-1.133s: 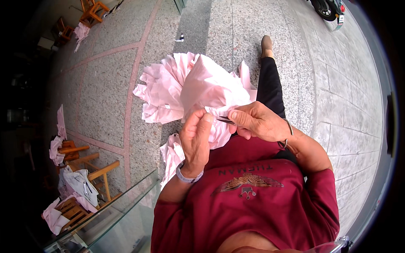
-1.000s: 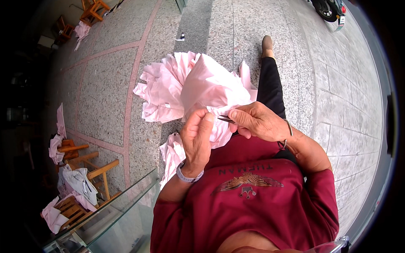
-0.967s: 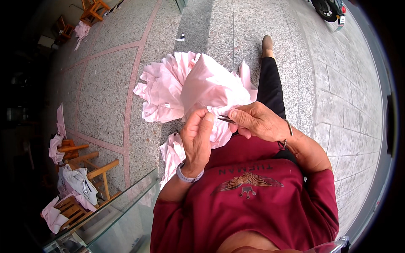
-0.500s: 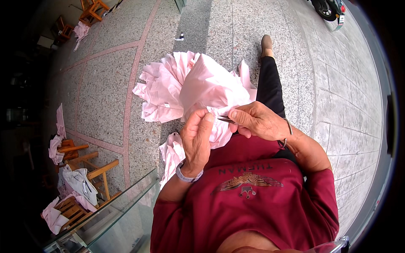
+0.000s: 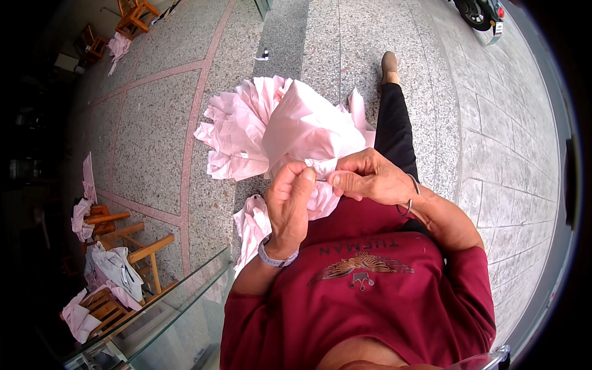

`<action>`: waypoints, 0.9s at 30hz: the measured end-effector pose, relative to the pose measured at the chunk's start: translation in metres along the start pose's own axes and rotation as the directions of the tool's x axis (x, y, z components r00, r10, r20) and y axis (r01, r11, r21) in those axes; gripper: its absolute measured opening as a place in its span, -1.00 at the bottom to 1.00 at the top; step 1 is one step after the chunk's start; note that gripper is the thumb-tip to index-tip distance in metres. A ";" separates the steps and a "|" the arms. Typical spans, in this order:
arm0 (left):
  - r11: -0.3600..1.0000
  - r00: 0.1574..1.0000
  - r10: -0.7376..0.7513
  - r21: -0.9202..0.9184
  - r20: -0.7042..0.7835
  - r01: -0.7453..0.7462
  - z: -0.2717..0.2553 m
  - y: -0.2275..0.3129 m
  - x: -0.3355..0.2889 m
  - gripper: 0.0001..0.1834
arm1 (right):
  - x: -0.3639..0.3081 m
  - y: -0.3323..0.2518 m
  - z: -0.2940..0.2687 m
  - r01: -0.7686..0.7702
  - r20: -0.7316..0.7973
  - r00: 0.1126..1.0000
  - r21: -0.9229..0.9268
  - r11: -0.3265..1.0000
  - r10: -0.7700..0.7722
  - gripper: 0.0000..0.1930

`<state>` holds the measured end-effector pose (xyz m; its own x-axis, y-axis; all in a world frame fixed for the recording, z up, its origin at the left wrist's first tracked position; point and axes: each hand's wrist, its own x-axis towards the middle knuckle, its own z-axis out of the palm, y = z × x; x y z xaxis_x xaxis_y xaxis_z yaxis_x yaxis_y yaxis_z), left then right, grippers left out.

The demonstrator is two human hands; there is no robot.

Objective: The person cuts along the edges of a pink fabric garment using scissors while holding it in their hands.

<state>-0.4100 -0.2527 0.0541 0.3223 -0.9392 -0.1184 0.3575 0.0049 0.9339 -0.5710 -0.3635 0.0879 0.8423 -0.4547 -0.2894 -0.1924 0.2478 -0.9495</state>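
A pale pink garment (image 5: 290, 129) is bunched in my lap and spills onto the stone floor. My left hand (image 5: 288, 206) pinches a fold of the pink cloth from below; a band sits on that wrist. My right hand (image 5: 369, 179) pinches the same fold from the right, thumb and forefinger pressed together close to my left fingertips. A thin bangle circles my right wrist. Any tool between the right fingers is hidden now. I wear a dark red shirt, and one leg in black trousers stretches forward.
Small wooden stools (image 5: 123, 246) with pink and white cloth piled on them stand at the left. More stools (image 5: 132, 15) stand at the far upper left. A glass panel edge (image 5: 166, 308) runs along the lower left. A scooter wheel (image 5: 475, 12) shows at the top right.
A thin dark tool seen between my right fingers earlier is no longer visible. My hands have drawn closer together on the pink fold. The garment lies much the same.
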 end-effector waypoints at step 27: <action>0.913 0.966 0.256 0.335 -0.031 -0.231 0.008 0.000 -0.004 -0.86 | -0.011 -0.021 -0.011 -0.143 0.000 0.990 -0.126 0.982 0.144 -0.39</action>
<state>-0.4183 -0.2521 0.0577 0.4299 -0.8956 0.1143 -0.0421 0.1065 0.9934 -0.5823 -0.3732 0.1094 0.8061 -0.4140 -0.4228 -0.3724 0.2004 -0.9062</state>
